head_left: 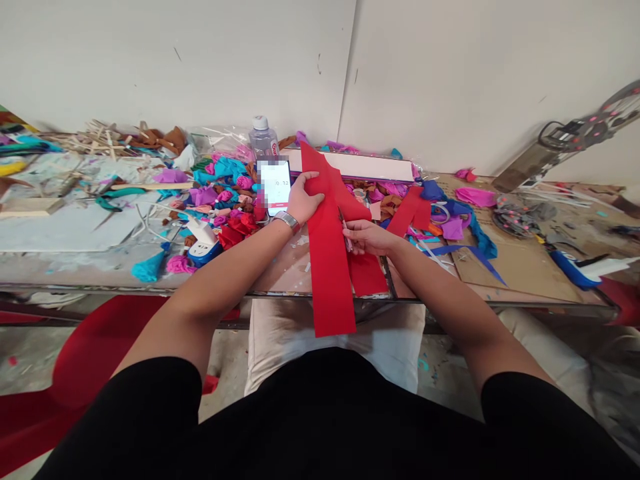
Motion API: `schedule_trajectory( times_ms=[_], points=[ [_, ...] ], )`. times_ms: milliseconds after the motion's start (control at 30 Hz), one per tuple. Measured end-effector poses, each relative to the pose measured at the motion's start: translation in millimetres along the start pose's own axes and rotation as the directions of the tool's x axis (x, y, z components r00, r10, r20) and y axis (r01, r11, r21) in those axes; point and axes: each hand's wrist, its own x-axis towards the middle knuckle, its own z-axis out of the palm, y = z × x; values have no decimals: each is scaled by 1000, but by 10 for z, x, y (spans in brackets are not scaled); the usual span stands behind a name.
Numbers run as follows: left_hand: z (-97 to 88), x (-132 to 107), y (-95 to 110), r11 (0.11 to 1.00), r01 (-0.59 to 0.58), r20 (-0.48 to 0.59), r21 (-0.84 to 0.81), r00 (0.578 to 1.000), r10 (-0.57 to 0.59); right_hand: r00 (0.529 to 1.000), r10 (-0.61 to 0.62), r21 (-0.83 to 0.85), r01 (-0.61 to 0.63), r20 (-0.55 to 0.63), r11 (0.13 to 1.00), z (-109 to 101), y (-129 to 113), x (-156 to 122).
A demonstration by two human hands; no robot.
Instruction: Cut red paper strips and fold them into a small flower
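A large sheet of red cloth or crepe paper (330,267) lies across the table's front edge, and its lower end hangs over my lap. My left hand (305,199) grips the sheet along its left side, the thumb on top and the other fingers partly hidden. In my right hand (367,238) is a pair of scissors (342,219), its blades at a slit in the red sheet. Part of the handles is covered by my fingers. A second red piece (369,275) lies beneath my right hand.
Left of the sheet a lit phone (274,188) leans near a clear bottle (263,139). Colourful crumpled scraps (220,193) surround it. A power strip (203,247) stands near the front edge. Green-handled pliers (120,195) lie farther left; cardboard (515,273) lies at the right.
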Motion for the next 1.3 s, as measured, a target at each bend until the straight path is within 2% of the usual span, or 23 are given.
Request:
schedule_trajectory(
  times_ms=[933,1067,1300],
  points=[
    [-2,8,-1,1000,-16,-9,1,1000,16,999,12,39,-11,-33,999,15,7,0],
    [-13,43,-32,1000,-8,-18,6,1000,8,1000,-14,31,15,-10,999,19,-32,-27],
    [-19,67,-46,1000,6,-17,7,1000,-6,1000,22,25,-22,5,999,18,-35,-25]
  ],
)
